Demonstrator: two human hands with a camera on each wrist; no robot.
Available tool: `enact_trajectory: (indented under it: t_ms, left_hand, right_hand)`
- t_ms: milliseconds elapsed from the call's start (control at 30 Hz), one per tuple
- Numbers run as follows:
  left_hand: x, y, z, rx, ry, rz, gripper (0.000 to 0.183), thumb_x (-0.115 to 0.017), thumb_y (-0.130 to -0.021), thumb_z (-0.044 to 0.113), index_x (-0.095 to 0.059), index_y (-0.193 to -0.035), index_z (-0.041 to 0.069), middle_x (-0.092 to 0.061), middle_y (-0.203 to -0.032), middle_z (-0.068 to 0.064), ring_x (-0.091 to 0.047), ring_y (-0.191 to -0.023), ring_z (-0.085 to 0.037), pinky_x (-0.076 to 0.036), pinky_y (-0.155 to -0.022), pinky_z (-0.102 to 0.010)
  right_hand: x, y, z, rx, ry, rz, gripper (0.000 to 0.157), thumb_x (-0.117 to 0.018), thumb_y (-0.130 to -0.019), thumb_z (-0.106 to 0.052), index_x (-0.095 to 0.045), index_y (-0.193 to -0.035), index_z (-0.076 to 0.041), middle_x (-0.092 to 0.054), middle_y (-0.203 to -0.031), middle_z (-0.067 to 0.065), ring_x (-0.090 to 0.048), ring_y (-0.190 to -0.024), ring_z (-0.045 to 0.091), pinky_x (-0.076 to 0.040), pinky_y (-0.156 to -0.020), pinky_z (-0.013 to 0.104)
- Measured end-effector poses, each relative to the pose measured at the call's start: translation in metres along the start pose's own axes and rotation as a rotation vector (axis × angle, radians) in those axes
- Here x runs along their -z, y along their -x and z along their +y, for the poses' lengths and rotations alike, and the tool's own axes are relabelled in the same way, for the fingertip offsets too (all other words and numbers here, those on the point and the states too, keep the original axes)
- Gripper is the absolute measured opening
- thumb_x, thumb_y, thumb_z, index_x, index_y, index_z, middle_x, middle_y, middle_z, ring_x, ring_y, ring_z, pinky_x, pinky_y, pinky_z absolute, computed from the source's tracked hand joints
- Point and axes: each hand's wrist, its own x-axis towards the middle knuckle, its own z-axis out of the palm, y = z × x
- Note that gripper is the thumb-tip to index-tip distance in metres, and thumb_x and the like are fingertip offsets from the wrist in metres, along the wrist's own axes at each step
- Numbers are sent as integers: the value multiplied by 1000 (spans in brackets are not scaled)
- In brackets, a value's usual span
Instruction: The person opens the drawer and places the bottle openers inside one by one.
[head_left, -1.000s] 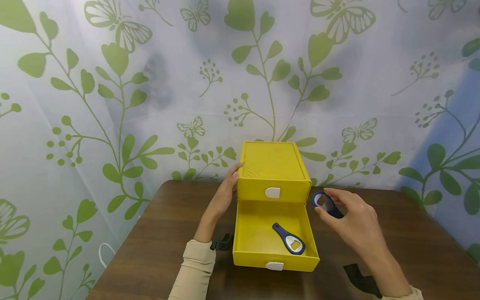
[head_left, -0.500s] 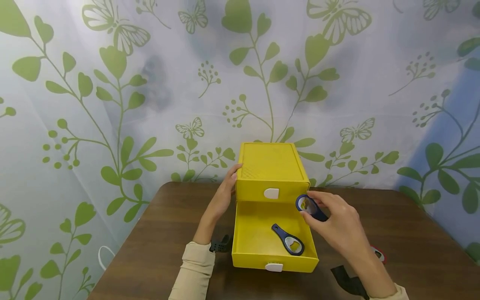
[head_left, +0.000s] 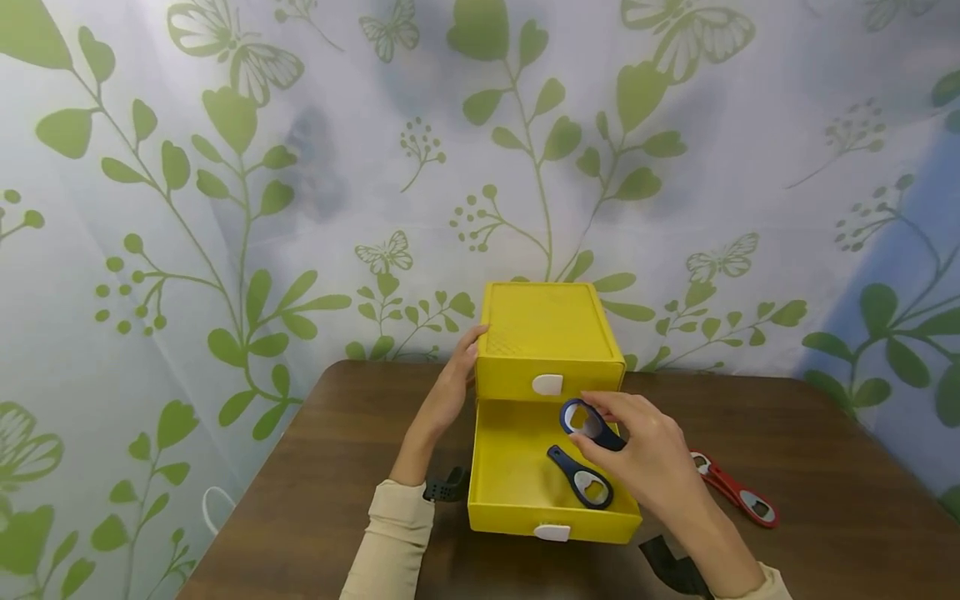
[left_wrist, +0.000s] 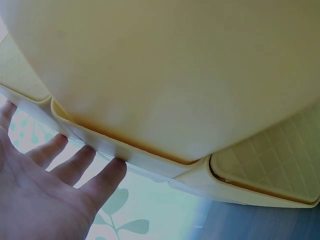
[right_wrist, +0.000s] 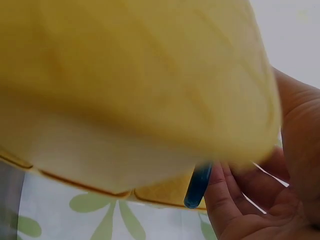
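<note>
A small yellow two-drawer box [head_left: 551,321] stands on the table, its lower drawer [head_left: 502,467] pulled out and its upper one closed. My left hand [head_left: 448,392] rests along the box's left side; in the left wrist view its straight fingers [left_wrist: 107,182] touch the wall. Over the right part of the lower drawer, my right hand [head_left: 648,446] pinches a blue bottle opener [head_left: 609,437] between thumb and fingers, with the ring end pointing left. A similar blue bottle opener [head_left: 564,462] lies inside the drawer. Part of the held opener [right_wrist: 199,185] shows below the drawer's edge in the right wrist view.
Red-handled bottle openers [head_left: 723,483] lie on the brown table [head_left: 810,467] to the right of the box, partly behind my right wrist. A leaf-patterned curtain [head_left: 420,208] hangs behind the table. A white cable [head_left: 213,500] shows at the left edge.
My right hand has moved left with the blue bottle opener, from beside the box to over the lower drawer. The red openers have come into view. The left hand has stayed put.
</note>
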Motion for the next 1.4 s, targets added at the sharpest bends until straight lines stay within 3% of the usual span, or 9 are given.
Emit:
enact_trajectory:
  t_ms: [300,733,1400]
  left_hand:
    - [-2,-4,2,10,24,-7,54,-25,-112,48,-25,-163,28,-15,-171,-3,-21,-156,-31,-25,-117,-70]
    - [2,-1,2,16,21,2,55,-25,-112,48,-25,-163,28,-15,-171,-2,-20,-156,-31,-24,-117,-71]
    - [1,-5,0,-10,19,0,52,-22,-113,43,-25,-162,27,-18,-170,-3,-26,-153,-30,-26,-116,-71]
  right_hand:
    - [-3,-4,-11,-19,-53,-46,49,-92,-78,-19,-74,-124,-14,-74,-115,-2,-65,-95,14,-59,-79,39]
    - [-29,-6,-22,38,-134,-122,50,-93,-76,-18,-75,-122,-13,-74,-114,-1,-69,-101,17,-60,-82,40]
    - [-46,-8,-21,31,-70,-260,46,-90,-81,-27,-75,-121,-12,-74,-112,-2,-63,-90,11,-56,-78,32]
